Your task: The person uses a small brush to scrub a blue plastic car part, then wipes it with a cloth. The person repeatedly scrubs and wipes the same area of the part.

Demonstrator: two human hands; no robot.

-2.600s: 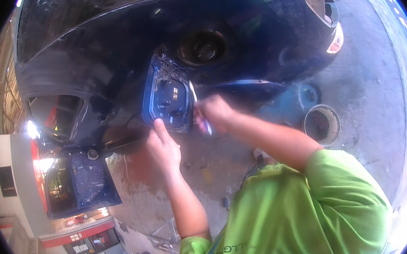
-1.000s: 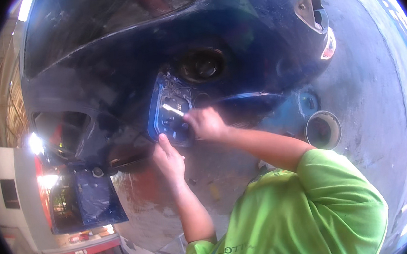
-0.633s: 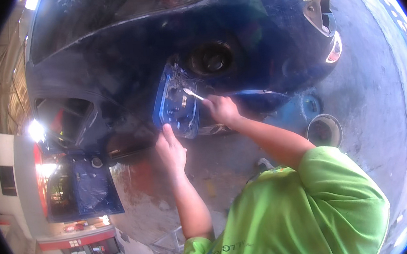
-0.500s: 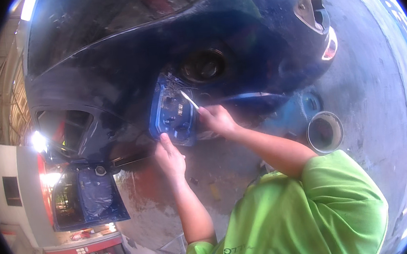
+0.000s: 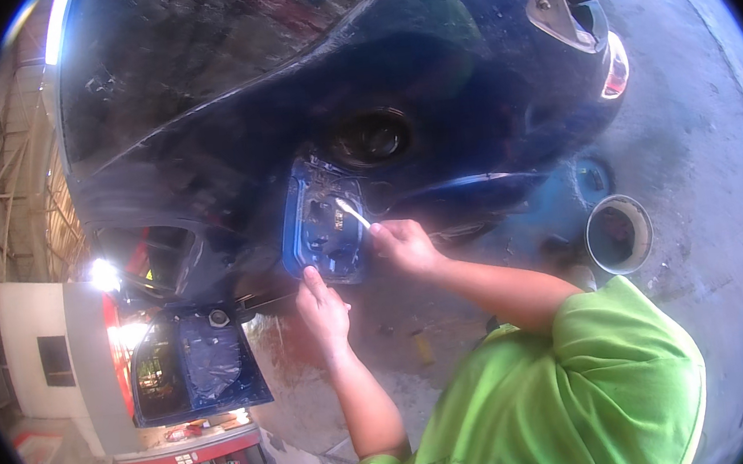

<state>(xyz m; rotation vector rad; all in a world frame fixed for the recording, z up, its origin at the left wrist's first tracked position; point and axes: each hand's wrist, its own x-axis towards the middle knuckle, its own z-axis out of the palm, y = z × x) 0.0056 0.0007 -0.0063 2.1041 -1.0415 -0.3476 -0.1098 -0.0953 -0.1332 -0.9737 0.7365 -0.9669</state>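
1. Your left hand (image 5: 324, 315) is clamped on the near edge of the panel (image 5: 294, 239).
2. To the right, a bucket (image 5: 597, 239) stands on the floor (image 5: 700, 209).
3. Your right hand (image 5: 404, 247) is clamped on the brush (image 5: 354, 213), over the panel.
4. On the far side is the car (image 5: 467, 106).

Glare (image 5: 106, 275) flares at left as shadow dims a dark car (image 5: 484, 96), its details seemingly soft amid fisheye curvature.

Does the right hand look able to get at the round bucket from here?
Probably yes: nothing visible blocks the space between the right hand and the open bucket on the person's right. The hand holds a thin white tool, though, and how low the bucket stands is hard to judge.
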